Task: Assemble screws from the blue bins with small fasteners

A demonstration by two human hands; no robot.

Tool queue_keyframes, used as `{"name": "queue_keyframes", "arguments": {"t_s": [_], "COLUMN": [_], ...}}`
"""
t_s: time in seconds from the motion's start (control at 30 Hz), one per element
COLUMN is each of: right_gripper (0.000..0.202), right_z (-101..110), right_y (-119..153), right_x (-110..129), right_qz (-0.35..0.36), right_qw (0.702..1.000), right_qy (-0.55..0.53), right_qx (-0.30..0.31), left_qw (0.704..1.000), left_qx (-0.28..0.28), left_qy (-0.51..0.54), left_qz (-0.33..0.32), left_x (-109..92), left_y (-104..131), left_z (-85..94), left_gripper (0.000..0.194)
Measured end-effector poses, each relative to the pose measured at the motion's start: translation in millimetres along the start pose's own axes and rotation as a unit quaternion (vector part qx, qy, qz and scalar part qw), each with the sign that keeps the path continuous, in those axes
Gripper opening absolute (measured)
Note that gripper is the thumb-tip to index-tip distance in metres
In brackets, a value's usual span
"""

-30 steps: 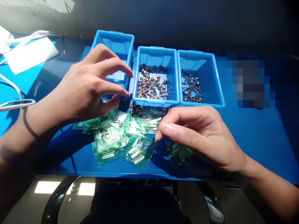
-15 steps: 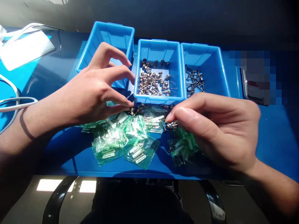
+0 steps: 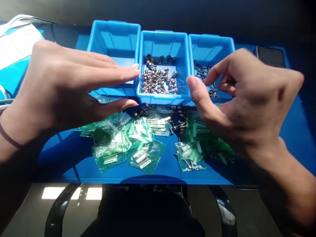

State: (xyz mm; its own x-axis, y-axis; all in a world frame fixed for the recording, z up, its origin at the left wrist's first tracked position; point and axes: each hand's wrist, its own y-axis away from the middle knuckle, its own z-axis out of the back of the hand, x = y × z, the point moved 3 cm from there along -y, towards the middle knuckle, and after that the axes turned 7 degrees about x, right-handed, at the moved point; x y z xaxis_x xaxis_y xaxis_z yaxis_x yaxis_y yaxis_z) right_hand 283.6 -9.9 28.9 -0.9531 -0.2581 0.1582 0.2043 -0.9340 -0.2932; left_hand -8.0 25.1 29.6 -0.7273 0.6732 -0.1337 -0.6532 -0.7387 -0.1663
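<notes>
I see the left hand (image 3: 66,85) held flat above the table, fingers straight and together, their long axis pointing toward the middle bin (image 3: 164,95); the fingertips end just short of that bin's left wall. It is released and grips nothing. The thumb lies below the fingers, over the near edge of the green packets (image 3: 128,138).

The right hand (image 3: 247,98) hovers on the other side of the middle bin, partly in front of the right bin (image 3: 212,42). Its thumb points toward the middle bin's front right corner, while the index finger curls above it. I cannot tell whether anything is pinched between them; the grip is loosely curled.

The green packets lie scattered flat on the blue table (image 3: 293,131), directly in front of the middle bin, each holding small white plugs. In the nearest packet the plugs' long axes run roughly left to right with a slight tilt. Loose dark screws (image 3: 177,125) lie among the packets, just in front of the middle bin.

The middle bin holds short silver bolts (image 3: 158,80). The left bin (image 3: 115,39) stands against its left wall. The right bin holds long dark screws.
</notes>
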Motion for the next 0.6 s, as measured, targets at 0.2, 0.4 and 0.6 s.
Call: {"name": "queue_keyframes", "arguments": {"t_s": [0.2, 0.4, 0.6], "right_gripper": [0.047, 0.042, 0.037], "right_z": [-0.2, -0.2, -1.6], "right_y": [-1.7, -14.2, -13.4], "right_x": [-2.1, -18.9, -20.3], "right_qz": [0.093, 0.204, 0.266], "right_qw": [0.993, 0.971, 0.958], "right_qy": [0.020, -0.040, -0.080], "right_qx": [0.069, 0.119, 0.076], "left_qw": [0.998, 0.996, 0.995], "left_qx": [-0.014, -0.063, -0.076], "left_qy": [0.063, 0.057, 0.040], "left_qz": [0.019, -0.028, -0.054], "left_x": [-30.8, -36.1, -31.5], "left_y": [-1.7, 2.0, 6.3], "left_z": [3.5, -0.5, -0.5], "left_gripper": [0.042, 0.029, 0.034]}}
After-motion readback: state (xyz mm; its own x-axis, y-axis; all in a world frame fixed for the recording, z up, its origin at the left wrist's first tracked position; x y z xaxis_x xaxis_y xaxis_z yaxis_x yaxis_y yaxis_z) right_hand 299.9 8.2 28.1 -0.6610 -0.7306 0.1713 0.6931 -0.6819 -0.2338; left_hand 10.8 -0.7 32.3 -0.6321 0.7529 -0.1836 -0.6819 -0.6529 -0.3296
